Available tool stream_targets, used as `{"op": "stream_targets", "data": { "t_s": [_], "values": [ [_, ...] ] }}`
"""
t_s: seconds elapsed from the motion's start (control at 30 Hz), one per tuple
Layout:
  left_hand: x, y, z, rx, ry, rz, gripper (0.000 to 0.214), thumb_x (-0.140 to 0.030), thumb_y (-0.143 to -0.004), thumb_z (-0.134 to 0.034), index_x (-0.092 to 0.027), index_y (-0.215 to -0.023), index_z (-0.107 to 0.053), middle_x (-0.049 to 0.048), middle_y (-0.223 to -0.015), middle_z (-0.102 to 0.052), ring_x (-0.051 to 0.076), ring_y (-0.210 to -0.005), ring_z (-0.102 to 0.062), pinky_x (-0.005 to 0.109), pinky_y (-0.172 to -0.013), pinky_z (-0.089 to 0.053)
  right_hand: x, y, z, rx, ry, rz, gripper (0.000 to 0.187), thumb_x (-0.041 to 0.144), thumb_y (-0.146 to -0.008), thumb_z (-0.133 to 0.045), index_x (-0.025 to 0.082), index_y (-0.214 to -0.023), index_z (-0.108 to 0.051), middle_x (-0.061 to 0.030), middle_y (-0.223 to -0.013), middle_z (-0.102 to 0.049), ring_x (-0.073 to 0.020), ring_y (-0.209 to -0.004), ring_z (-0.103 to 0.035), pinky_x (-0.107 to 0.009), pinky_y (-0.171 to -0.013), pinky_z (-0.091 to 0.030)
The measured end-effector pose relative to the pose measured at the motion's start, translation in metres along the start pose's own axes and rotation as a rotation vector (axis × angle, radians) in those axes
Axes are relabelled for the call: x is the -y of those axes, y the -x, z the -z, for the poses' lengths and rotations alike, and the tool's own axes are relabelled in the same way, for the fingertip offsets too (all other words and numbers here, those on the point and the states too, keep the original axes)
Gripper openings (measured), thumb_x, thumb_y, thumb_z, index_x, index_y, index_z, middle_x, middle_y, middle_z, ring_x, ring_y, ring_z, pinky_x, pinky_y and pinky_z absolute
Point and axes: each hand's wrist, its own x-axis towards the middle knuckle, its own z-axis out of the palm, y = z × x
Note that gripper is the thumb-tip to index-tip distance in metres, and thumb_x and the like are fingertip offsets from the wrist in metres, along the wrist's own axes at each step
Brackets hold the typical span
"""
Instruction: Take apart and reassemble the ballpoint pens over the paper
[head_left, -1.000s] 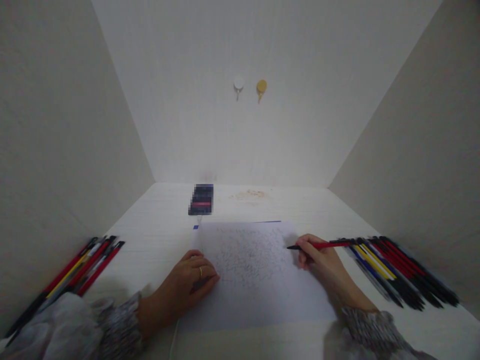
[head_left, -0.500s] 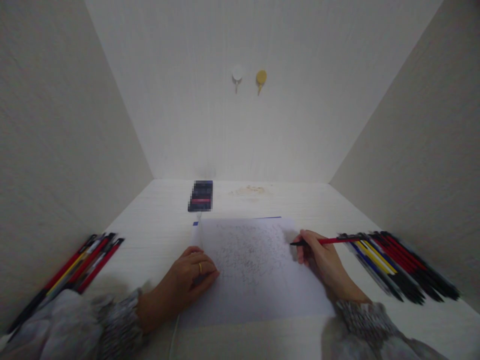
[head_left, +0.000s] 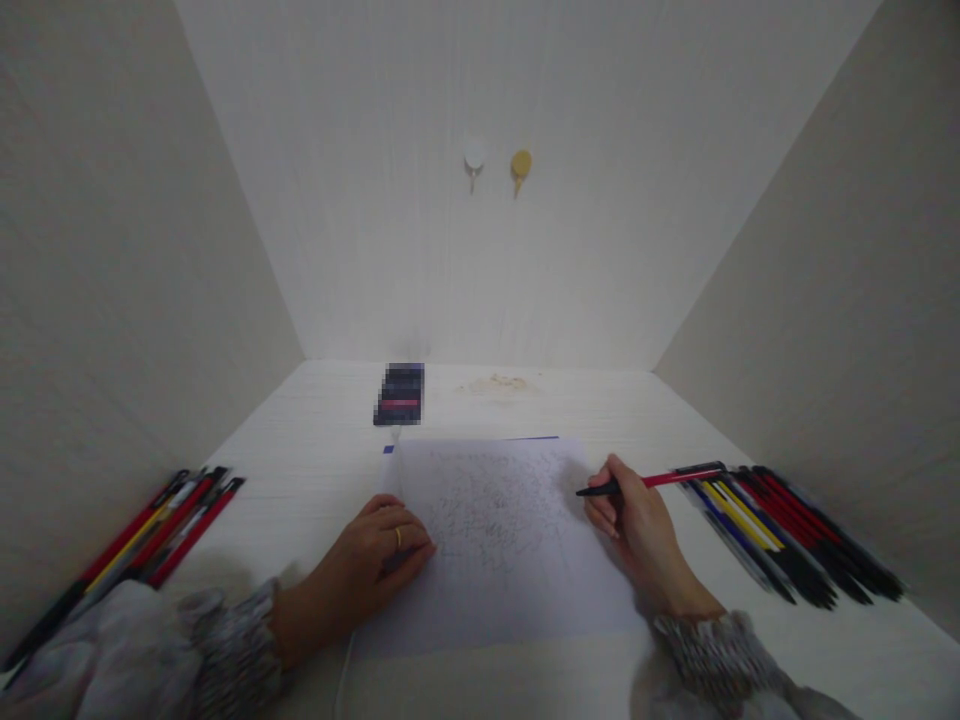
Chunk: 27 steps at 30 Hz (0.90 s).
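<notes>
The right hand (head_left: 637, 520) is grasping a red pen (head_left: 652, 481) between thumb and fingers, near its black front end. From the grip, the tip is pointing left toward the paper (head_left: 517, 590), just at the sheet's right edge; whether it is touching the sheet cannot be told. The red barrel is running right from the grip, its far end reaching the right pens (head_left: 780, 530), a fanned row of red, yellow, blue and black ones lying just right of that hand on the desk (head_left: 315, 440).

The paper is lying left of and below the grip, its upper half covered in faint scribble. The left hand (head_left: 375, 565) is resting on the sheet's left edge, fingers loosely curled and pressing down, grasping nothing; a ring (head_left: 398, 538) is showing on one finger. Well left of this hand, the left pens (head_left: 161, 525) are lying in a bundle by the side wall.

Beyond both hands, a dark blurred object (head_left: 399, 394) is sitting just past the paper's far left corner. Two hooks (head_left: 474, 158) are hanging on the back wall.
</notes>
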Motion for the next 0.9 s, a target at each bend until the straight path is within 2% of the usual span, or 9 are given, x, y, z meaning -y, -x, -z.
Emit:
{"op": "stream_targets", "data": {
  "t_s": [0.13,0.33,0.63,0.77,0.9],
  "values": [
    [0.000,0.000,-0.001,-0.020,-0.003,-0.001,0.015,-0.018,-0.079,-0.045,-0.018,-0.073,-0.059,-0.0010,-0.068,-0.061,0.010,-0.065,-0.054,0.029,-0.077,-0.037,-0.004,-0.002,0.001,-0.053,0.056,0.038,0.031,0.042,-0.074,-0.047,0.015,-0.058,-0.048,0.0089,-0.033,-0.028,-0.0033,-0.029,-0.025,-0.017,-0.030,-0.016],
    [0.002,0.001,-0.001,-0.002,0.007,-0.002,0.015,-0.018,-0.079,-0.045,-0.019,-0.074,-0.059,-0.0010,-0.069,-0.061,0.010,-0.065,-0.054,0.029,-0.077,-0.037,-0.001,-0.006,0.011,-0.016,0.207,0.035,0.028,0.041,-0.074,-0.047,0.016,-0.062,-0.049,0.0067,-0.037,-0.037,-0.0044,-0.033,-0.031,-0.016,-0.032,-0.019],
    [0.004,0.002,-0.003,-0.006,0.030,0.001,0.012,-0.017,-0.078,-0.047,-0.018,-0.073,-0.058,-0.0003,-0.069,-0.061,0.010,-0.066,-0.054,0.030,-0.076,-0.037,0.003,-0.006,0.015,0.124,0.090,0.044,0.018,0.029,-0.072,-0.052,0.017,-0.060,-0.044,0.0053,-0.042,-0.045,-0.0048,-0.036,-0.037,-0.016,-0.033,-0.022],
    [0.000,0.001,0.000,-0.034,0.070,0.027,0.011,-0.017,-0.078,-0.047,-0.018,-0.078,-0.058,0.0006,-0.073,-0.061,0.011,-0.069,-0.054,0.028,-0.075,-0.039,0.005,0.001,0.008,0.169,0.109,0.028,0.015,0.026,-0.070,-0.056,0.017,-0.062,-0.046,0.0038,-0.047,-0.052,-0.0044,-0.037,-0.041,-0.015,-0.035,-0.028],
    [-0.005,0.001,0.004,-0.096,0.140,0.076,0.015,-0.022,-0.079,-0.047,-0.017,-0.092,-0.053,0.0034,-0.081,-0.060,0.012,-0.074,-0.053,0.028,-0.074,-0.041,-0.006,0.012,-0.015,0.364,0.181,-0.026,0.014,0.021,-0.062,-0.064,0.016,-0.066,-0.053,-0.0002,-0.059,-0.060,-0.0066,-0.040,-0.049,-0.018,-0.037,-0.037]
  ]
}}
